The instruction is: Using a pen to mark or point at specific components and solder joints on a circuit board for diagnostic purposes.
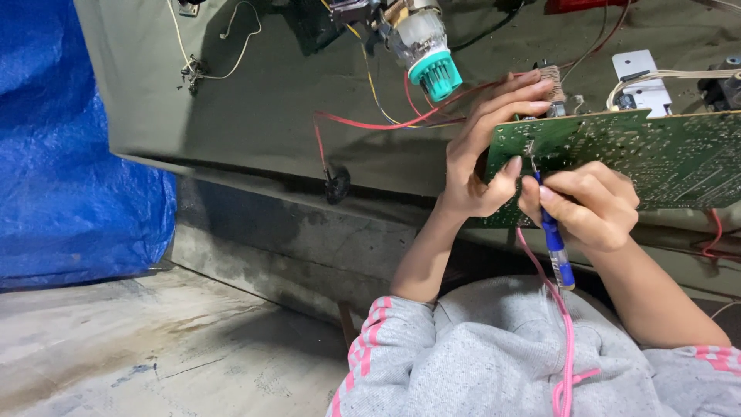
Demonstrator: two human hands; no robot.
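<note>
A green circuit board (664,158) is held up on edge, solder side toward me, at the right of the head view. My left hand (482,150) grips its left edge, thumb on the near face and fingers wrapped behind. My right hand (590,205) holds a blue-handled soldering iron (554,247) like a pen, its metal tip touching the board near the left edge. A pink cord (562,340) runs from the iron's handle down over my grey sleeves.
Red and yellow wires (370,123) lead from the board to a glass tube neck with a teal cap (432,66) at the top. A dusty grey-green panel (255,93) lies behind. A blue tarp (69,154) hangs at left, with concrete floor (154,347) below.
</note>
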